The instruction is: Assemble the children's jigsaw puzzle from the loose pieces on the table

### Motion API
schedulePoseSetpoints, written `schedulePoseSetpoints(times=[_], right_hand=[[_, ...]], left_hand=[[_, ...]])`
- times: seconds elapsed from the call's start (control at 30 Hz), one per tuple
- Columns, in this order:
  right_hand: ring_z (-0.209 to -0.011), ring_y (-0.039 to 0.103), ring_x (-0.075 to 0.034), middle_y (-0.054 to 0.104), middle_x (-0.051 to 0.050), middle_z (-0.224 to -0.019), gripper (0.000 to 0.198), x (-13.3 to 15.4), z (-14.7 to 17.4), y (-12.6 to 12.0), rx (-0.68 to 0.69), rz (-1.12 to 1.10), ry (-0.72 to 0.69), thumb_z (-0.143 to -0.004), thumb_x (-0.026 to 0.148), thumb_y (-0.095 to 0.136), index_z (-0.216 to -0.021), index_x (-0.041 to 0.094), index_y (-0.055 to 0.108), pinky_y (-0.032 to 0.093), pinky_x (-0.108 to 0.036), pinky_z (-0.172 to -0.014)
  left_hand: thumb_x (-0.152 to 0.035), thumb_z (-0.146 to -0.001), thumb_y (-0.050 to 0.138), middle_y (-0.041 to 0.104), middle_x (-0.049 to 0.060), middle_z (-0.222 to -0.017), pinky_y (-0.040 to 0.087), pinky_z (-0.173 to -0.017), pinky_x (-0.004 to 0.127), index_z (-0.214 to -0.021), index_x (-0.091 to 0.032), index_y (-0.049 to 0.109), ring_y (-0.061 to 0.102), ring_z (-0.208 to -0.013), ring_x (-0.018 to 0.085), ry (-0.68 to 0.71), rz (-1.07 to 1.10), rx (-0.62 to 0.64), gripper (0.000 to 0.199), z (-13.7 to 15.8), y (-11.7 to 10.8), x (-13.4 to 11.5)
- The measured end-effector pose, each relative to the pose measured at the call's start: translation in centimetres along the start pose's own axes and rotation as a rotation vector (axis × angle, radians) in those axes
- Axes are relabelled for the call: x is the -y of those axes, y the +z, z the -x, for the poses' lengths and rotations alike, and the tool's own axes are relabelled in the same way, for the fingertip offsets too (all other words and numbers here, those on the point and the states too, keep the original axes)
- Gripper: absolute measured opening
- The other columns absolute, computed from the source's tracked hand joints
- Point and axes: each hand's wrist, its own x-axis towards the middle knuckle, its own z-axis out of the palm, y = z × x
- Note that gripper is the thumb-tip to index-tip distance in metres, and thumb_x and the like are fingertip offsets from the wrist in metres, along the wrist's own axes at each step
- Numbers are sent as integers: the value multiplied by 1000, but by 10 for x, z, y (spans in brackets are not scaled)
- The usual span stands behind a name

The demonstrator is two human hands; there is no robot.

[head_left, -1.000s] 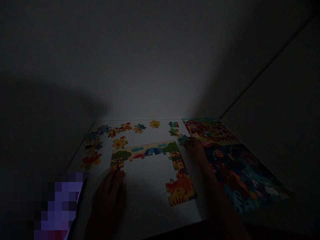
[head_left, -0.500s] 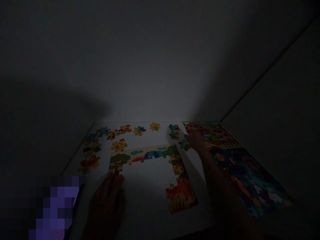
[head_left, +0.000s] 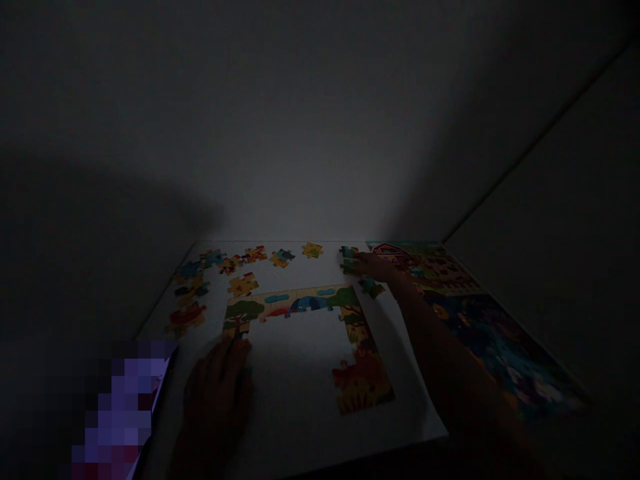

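A partly assembled jigsaw puzzle [head_left: 357,333] lies on the white table, its top row and right side joined around a bare middle. My left hand [head_left: 217,380] rests over its left side, fingers laid down by the tree piece; what lies under them is hidden. At the back right, my right hand [head_left: 379,268] reaches out with fingertips at a green puzzle piece [head_left: 349,266], touching or just over it. Behind that lies a blue-green piece [head_left: 349,252]. A dark green piece [head_left: 371,287] sits below my right wrist. The dim light blurs finger detail.
Loose puzzle pieces [head_left: 186,317] line the table's left and back edges, with a yellow piece [head_left: 243,285] near the puzzle's top left. Two finished pictures, a farm scene [head_left: 450,270] and a dark blue scene [head_left: 505,353], lie right. A pixelated screen [head_left: 120,407] stands front left. Walls enclose the back.
My right hand has moved left, from beside the farm picture to the green piece. My left hand stays at the puzzle's left side. The view has shifted slightly.
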Motion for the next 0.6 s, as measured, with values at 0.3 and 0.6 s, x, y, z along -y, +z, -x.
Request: schedulePoseSetpoints(times=[0.3, 0.6], right_hand=[[-113, 63, -31, 69, -14, -119, 47, 6, 6, 0, 57, 185, -26, -73, 29, 78, -117, 20, 66, 49, -34, -94], [-78, 59, -16, 65, -2, -86, 29, 30, 19, -17, -60, -140, -45, -67, 27, 75, -88, 19, 57, 45, -25, -66]], left_hand=[[-28, -96, 37, 48, 17, -145, 41, -107, 56, -132, -16, 55, 46, -133, 33, 16, 36, 7, 42, 1, 1, 3], [-28, -96, 39, 51, 18, -141, 45, -104, 58, -132, -16, 56, 48, -130, 34, 40, 66, -38, 41, 0, -3, 1]])
